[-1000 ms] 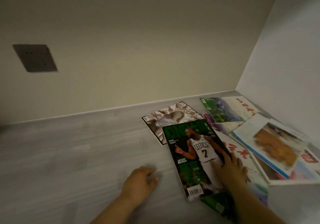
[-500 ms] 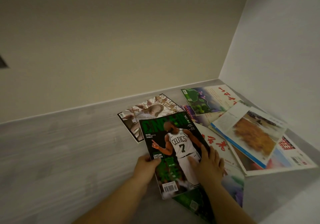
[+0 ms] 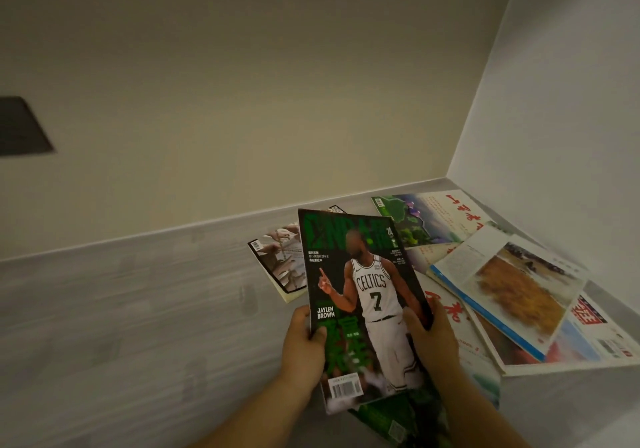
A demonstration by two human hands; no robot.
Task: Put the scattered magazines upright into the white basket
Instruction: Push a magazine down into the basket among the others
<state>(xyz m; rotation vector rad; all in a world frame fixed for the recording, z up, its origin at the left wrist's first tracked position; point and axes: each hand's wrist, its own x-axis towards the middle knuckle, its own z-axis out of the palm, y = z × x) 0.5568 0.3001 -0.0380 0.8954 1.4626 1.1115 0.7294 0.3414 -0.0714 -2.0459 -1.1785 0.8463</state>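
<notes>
A green basketball magazine point(image 3: 360, 295) with a player in a white number 7 jersey is raised off the grey surface, its top tilted away from me. My left hand point(image 3: 304, 347) grips its left edge and my right hand point(image 3: 433, 343) grips its right edge. Behind it a pale magazine with hands on the cover point(image 3: 280, 264) lies flat. Several more magazines lie spread to the right, among them a green landscape cover point(image 3: 426, 222) and an open one with an orange field picture point(image 3: 512, 291). No white basket is in view.
The grey wood-grain surface point(image 3: 138, 309) runs left from the pile. A beige back wall point(image 3: 242, 101) and a white side wall point(image 3: 561, 118) close the corner. A dark wall plate point(image 3: 20, 125) sits at the left. Another green magazine point(image 3: 398, 420) lies under my arms.
My left hand came over from the bare surface and took the basketball magazine's left edge. Both hands have lifted the magazine off the pile and tilted it up towards me.
</notes>
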